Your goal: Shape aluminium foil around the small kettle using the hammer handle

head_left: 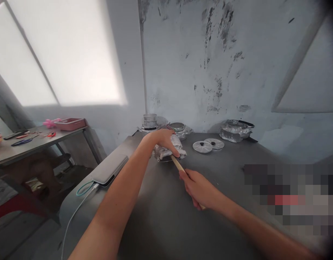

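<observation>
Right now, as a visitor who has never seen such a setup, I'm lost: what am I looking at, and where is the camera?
There is no robot here: these are a person's own bare hands, seen by one camera worn on their head, looking forward and down. The right hand grips a pale wooden handle. The left hand spreads over a bundle of crumpled, silvery wrapping at the handle's far end; the hand hides much of it. Both work above a dark grey table. Farther back lie two round silvery lids with black knobs and a foil-wrapped pan. On the left lies a flat silver-grey box with a white cable.
</observation>
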The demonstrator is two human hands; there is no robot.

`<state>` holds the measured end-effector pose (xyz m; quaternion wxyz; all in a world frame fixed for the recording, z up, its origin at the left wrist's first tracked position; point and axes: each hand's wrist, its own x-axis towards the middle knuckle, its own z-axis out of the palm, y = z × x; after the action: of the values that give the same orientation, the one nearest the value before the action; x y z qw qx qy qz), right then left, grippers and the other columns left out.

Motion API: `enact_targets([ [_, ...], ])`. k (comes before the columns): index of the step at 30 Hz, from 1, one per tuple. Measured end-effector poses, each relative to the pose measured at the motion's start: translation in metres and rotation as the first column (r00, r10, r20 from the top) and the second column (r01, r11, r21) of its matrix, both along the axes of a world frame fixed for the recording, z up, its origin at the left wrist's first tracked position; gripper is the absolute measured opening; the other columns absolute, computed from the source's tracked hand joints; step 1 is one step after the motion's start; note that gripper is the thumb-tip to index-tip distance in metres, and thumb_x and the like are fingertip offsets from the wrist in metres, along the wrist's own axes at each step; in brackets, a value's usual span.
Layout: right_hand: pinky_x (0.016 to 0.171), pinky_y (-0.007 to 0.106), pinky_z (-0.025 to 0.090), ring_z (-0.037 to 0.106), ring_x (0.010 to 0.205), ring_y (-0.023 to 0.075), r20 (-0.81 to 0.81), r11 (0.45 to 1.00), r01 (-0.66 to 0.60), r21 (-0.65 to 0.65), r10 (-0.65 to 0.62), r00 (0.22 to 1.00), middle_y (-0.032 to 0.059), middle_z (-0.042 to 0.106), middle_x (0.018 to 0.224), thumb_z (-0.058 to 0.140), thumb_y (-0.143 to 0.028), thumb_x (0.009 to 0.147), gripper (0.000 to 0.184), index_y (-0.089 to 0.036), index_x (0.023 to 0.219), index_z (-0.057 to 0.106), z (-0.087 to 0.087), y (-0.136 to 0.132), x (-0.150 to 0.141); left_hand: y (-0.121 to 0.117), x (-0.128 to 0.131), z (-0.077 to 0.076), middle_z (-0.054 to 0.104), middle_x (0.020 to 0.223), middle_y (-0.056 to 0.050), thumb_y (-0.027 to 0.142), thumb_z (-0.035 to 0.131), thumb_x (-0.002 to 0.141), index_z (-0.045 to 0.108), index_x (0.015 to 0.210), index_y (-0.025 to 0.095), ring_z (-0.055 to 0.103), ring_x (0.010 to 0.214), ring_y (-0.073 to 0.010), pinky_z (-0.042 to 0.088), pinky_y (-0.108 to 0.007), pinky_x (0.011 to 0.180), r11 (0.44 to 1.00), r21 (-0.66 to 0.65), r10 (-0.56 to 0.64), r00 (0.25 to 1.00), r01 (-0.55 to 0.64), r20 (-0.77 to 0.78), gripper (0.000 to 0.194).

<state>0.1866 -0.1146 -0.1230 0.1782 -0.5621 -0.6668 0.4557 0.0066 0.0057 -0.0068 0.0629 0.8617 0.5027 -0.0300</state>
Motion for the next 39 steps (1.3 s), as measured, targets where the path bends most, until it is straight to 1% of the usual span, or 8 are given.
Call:
enact_targets([
  [3,0.027,0.019,0.036,0.05,0.035,0.0092,0.042,1.0,0.0,0.024,-0.001,0.999,-0.0037,0.045,0.063,0.016,-0.062,0.091,0.048,-0.021,0.086,0.04,0.001,-0.002,0.003,-0.002,-0.001,0.002,0.026,0.151,-0.006,0.072,0.068,0.052,0.022,0.147,0.03,0.037,0.128,-0.0372,0.043,-0.044,0.095,1.0,-0.005,0.014,1.0,-0.014,0.004,0.113],
  [7,0.029,0.02,0.04,0.053,0.037,0.0116,0.129,0.999,-0.033,0.013,0.031,0.991,-0.003,0.046,0.058,0.02,-0.057,0.092,0.045,-0.02,0.084,0.043,0.001,-0.003,0.005,-0.002,0.0,0.001,0.025,0.152,-0.006,0.072,0.069,0.051,0.023,0.147,0.03,0.036,0.128,-0.0377,0.042,-0.044,0.095,1.0,-0.014,0.008,1.0,-0.008,0.002,0.114],
  [11,0.029,0.021,0.041,0.053,0.038,0.0108,0.107,0.999,-0.022,0.042,0.017,0.994,-0.0024,0.047,0.062,0.017,-0.058,0.093,0.046,-0.02,0.086,0.043,0.002,-0.004,0.002,0.002,0.001,-0.001,0.024,0.152,-0.008,0.074,0.068,0.049,0.021,0.147,0.028,0.036,0.129,-0.0369,0.042,-0.043,0.097,1.0,-0.014,-0.012,1.0,0.012,0.009,0.119],
  [14,0.028,0.02,0.038,0.052,0.038,0.01,0.089,0.997,-0.003,0.077,-0.003,0.996,-0.0021,0.047,0.065,0.016,-0.06,0.092,0.048,-0.021,0.088,0.042,0.002,-0.006,0.0,0.004,0.0,-0.002,0.022,0.153,-0.006,0.076,0.067,0.049,0.02,0.148,0.031,0.034,0.13,-0.0376,0.042,-0.044,0.096,1.0,-0.028,-0.008,1.0,0.008,0.011,0.118],
  [19,0.029,0.021,0.04,0.051,0.035,0.0105,0.115,1.0,-0.026,0.014,0.024,0.993,-0.0025,0.047,0.059,0.018,-0.056,0.093,0.046,-0.019,0.088,0.044,0.0,-0.004,0.003,0.004,-0.001,-0.001,0.023,0.152,-0.006,0.076,0.067,0.05,0.021,0.147,0.032,0.034,0.13,-0.0388,0.042,-0.045,0.095,0.999,-0.032,0.015,1.0,-0.015,0.013,0.116],
  [28,0.026,0.018,0.037,0.05,0.036,0.0088,0.04,0.997,0.005,0.083,-0.008,0.999,-0.0036,0.045,0.063,0.017,-0.062,0.091,0.047,-0.021,0.086,0.041,-0.002,-0.005,-0.003,0.006,-0.001,-0.004,0.024,0.152,-0.009,0.077,0.067,0.049,0.021,0.147,0.028,0.038,0.128,-0.0378,0.044,-0.043,0.093,1.0,-0.026,0.012,1.0,-0.011,0.026,0.119],
  [33,0.027,0.019,0.039,0.051,0.035,0.0102,0.105,0.999,-0.033,0.006,0.032,0.994,-0.0037,0.045,0.057,0.017,-0.057,0.093,0.047,-0.02,0.089,0.045,-0.004,-0.002,0.003,0.009,-0.002,-0.006,0.022,0.153,-0.008,0.079,0.065,0.049,0.018,0.148,0.027,0.037,0.129,-0.0373,0.039,-0.043,0.098,1.0,-0.022,0.018,0.999,-0.017,0.029,0.121],
  [39,0.027,0.018,0.038,0.048,0.036,0.0081,0.033,0.999,0.007,0.054,-0.009,0.999,-0.0038,0.045,0.062,0.018,-0.06,0.092,0.047,-0.02,0.09,0.044,0.0,-0.004,0.0,0.01,-0.002,-0.007,0.021,0.153,-0.01,0.08,0.065,0.047,0.019,0.148,0.025,0.036,0.129,-0.038,0.042,-0.043,0.096,1.0,-0.019,0.01,0.999,-0.009,0.03,0.124],
])
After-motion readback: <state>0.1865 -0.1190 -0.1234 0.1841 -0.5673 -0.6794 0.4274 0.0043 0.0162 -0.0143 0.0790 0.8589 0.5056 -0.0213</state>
